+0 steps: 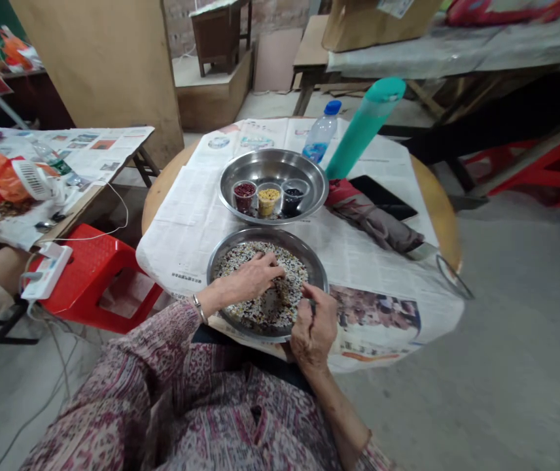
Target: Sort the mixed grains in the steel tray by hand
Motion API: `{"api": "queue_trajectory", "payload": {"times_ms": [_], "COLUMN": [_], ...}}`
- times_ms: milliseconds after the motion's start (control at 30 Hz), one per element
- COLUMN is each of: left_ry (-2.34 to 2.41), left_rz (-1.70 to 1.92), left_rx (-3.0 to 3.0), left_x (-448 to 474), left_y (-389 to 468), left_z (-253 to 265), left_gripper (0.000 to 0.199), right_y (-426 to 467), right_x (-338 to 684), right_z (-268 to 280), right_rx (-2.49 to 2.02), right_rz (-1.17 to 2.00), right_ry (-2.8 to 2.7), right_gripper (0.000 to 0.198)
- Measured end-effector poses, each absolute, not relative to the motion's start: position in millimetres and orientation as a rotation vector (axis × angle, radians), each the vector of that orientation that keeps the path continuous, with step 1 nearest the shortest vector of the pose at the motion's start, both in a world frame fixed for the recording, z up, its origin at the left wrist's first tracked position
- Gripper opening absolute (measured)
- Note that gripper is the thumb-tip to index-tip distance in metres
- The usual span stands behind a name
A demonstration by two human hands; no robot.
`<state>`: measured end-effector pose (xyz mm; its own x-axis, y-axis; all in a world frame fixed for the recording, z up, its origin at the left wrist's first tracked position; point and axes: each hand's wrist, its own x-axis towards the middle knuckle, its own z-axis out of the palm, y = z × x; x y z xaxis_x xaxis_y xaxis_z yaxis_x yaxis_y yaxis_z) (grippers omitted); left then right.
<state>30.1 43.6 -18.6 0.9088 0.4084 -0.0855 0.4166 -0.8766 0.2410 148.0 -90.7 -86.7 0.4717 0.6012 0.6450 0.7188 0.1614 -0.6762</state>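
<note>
A steel basin [322, 275] in front of me holds a mix of white, yellow and dark grains [241, 256]. My left hand [252, 277] reaches over it from the left, its bent fingers closed down at the grains; what they grip is hidden. At the right rim is my right hand [315, 327], thumb and fingers curled towards each other over the grains. Anything between them is too small to make out. Behind, a second steel basin [226, 171] holds three clear cups: one of dark red beans [245, 190], one of yellow kernels [268, 196], one of black beans [292, 194].
Newspaper [176, 216] covers the round table. A water bottle [320, 133], a green cylinder [366, 127], a folded umbrella [373, 219] and a dark flat object [383, 197] lie or stand right of the basins. Left are a red stool [88, 278] and a power strip [48, 269].
</note>
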Motion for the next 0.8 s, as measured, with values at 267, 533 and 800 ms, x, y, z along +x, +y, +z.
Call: {"api": "queue_trajectory", "payload": {"times_ms": [267, 533, 800], "left_ry": [0.837, 1.0, 0.632], "left_rz": [-0.047, -0.007, 0.032], "left_rx": [2.839, 2.72, 2.851], "left_x": [-4, -16, 43], "left_y": [45, 9, 24], "left_z": [-2, -9, -26], "left_gripper": [0.027, 0.049, 0.025], "right_y": [-92, -92, -93], "right_x": [147, 147, 148], "right_z": [-83, -82, -84], "right_rx": [-1.526, -1.502, -1.514], "right_rz": [-0.071, -0.093, -0.098], "right_ry": [-1.181, -1.204, -1.202], "right_gripper": [0.027, 0.026, 0.024]}}
